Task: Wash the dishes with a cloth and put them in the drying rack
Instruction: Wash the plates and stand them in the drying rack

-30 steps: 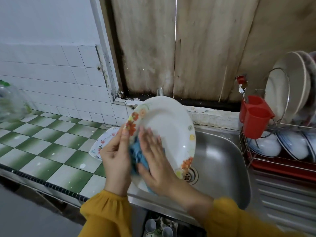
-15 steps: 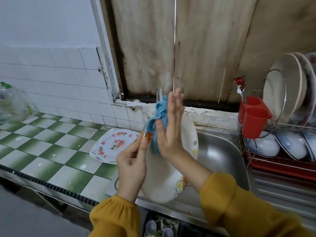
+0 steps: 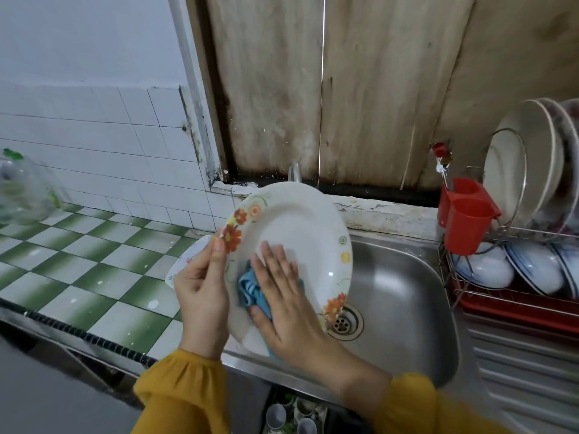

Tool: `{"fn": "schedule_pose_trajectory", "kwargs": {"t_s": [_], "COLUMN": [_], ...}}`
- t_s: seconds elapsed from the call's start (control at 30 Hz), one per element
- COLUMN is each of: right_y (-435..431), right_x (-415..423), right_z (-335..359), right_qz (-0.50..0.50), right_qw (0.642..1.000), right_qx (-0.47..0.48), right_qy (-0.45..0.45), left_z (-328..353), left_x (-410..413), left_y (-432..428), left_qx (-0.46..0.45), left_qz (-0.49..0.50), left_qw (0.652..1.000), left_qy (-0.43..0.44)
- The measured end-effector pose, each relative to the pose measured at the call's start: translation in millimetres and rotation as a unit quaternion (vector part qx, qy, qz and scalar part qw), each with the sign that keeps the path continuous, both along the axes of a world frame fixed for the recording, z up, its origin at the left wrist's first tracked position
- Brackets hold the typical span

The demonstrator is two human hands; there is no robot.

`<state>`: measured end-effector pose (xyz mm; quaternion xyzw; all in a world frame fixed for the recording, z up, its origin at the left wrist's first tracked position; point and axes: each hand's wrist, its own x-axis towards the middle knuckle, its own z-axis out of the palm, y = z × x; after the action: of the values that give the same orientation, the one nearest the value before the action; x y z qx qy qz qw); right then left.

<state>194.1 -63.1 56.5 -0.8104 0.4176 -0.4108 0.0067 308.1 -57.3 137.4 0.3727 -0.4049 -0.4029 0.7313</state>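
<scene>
White round plate with orange flowers on its rim (image 3: pixel 300 233), held tilted over the left part of the stainless-steel sink basin (image 3: pixel 407 292), face toward the camera. Crumpled blue cloth (image 3: pixel 250 288) lies against the lower face of the plate, under the right hand (image 3: pixel 282 296), whose fingers are straight and slightly spread, pressing the cloth flat to the plate. The left hand (image 3: pixel 202 296) pinches the left rim, with the thumb on the front beside an orange flower and the other fingers hidden behind.

Step in hand, as judged: wiping the plate's face; racking not yet begun. The next move calls for finishing the wipe, then carrying the plate rightward across the basin to the wire drying rack (image 3: pixel 532 235), which stands just beside the sink and already holds upright plates and upturned bowls. A free slot must be found, and the rim pinch may need firming.

Both wrists emerge from mustard-yellow sleeves (image 3: pixel 185 389) at the lower edge. A second flowered plate (image 3: pixel 185 261) lies on the green-and-white tiled counter (image 3: pixel 78 267), partly hidden behind the left hand.
</scene>
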Motion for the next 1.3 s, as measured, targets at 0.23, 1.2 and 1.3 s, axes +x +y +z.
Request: {"fn": "schedule_pose_trajectory", "kwargs": {"t_s": [0.23, 1.2, 1.3], "right_y": [-65.8, 2.5, -7.9], "right_x": [-68.7, -74.1, -117.3], "right_z": [9.2, -31.1, -35.1], "right_qz": [-0.243, -0.132, -0.256], "right_qw": [0.964, 0.984, 0.966], "right_qx": [-0.016, -0.091, -0.025], "right_qy": [-0.104, 0.078, 0.008], "left_z": [-3.3, 3.6, 5.6], "left_x": [9.7, -34.4, -49.2], "left_y": [5.9, 12.4, 17.0], "left_qx": [-0.008, -0.076, -0.053], "left_qz": [0.023, -0.025, -0.034], "left_qw": [0.999, 0.995, 0.997], "left_qy": [-0.031, -0.054, -0.038]}}
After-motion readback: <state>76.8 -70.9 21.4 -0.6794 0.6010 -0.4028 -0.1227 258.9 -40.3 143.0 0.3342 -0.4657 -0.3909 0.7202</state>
